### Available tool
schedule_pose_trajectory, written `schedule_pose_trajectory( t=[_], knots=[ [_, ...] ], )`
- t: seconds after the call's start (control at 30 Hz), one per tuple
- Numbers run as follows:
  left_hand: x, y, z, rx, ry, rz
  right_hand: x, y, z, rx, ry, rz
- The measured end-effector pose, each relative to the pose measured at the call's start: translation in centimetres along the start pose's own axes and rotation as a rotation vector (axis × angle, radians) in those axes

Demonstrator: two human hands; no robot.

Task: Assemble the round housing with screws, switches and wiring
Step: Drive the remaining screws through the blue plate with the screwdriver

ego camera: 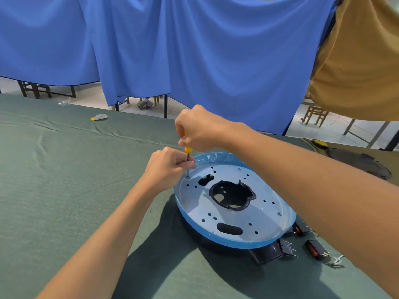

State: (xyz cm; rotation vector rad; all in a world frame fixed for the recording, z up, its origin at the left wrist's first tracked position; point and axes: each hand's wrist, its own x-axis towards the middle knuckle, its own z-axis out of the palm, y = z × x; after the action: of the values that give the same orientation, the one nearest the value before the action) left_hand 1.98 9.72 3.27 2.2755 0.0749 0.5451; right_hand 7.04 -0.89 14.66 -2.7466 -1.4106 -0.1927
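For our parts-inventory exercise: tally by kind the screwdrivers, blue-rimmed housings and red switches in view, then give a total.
Screwdriver: 1
Blue-rimmed round housing: 1
Red switches: 2
Total: 4

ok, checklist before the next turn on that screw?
1. Right hand grips the screwdriver by its yellow handle: ok.
2. Left hand pinches the shaft to steady it: ok.
3. Tip down at a hole near the far-left edge of the housing: ok.
4. Screw sitting square under the tip: cannot tell, too small.
5. Housing braced: not ok; both hands are on the screwdriver.
6. Switches out of the way: ok; they lie on the green cloth at the housing's near right.
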Motion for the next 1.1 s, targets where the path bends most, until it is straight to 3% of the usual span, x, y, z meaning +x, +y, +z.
schedule_pose_trajectory(
  t=[0.13, 0.3, 0.4, 0.53, 0.67, 0.83, 0.93, 1.1],
  knots=[
    [-0.34, 0.22, 0.22, -0.028, 0.154, -0.046, -0.15, 0.11, 0.45, -0.054, 0.054, 0.105],
    [-0.04, -0.18, -0.03, -0.035, 0.044, 0.011, 0.09, 0.17, -0.17, 0.002, -0.065, 0.017],
    [-0.24, 0.02, 0.09, 0.000, 0.033, 0.030, -0.22, 0.33, 0.08, 0.001, 0.015, 0.059],
    [-0.28, -0.03, 0.19, -0.053, 0.136, -0.023, -0.32, 0.17, 0.37, -0.097, 0.036, 0.108],
    [0.06, -0.45, -0.07, -0.052, 0.035, -0.001, 0.20, -0.05, -0.45, -0.035, -0.072, 0.007],
    [-0.20, -0.19, 0.26, -0.059, 0.070, -0.003, -0.05, 0.23, 0.33, -0.068, 0.056, 0.111],
    [-0.15, -0.36, 0.19, -0.118, 0.107, -0.030, -0.19, 0.05, 0.25, -0.062, 0.000, 0.106],
    [-0.04, -0.21, 0.06, 0.007, 0.005, 0.025, -0.20, 0.00, -0.23, -0.004, 0.031, 0.065]
  ],
)
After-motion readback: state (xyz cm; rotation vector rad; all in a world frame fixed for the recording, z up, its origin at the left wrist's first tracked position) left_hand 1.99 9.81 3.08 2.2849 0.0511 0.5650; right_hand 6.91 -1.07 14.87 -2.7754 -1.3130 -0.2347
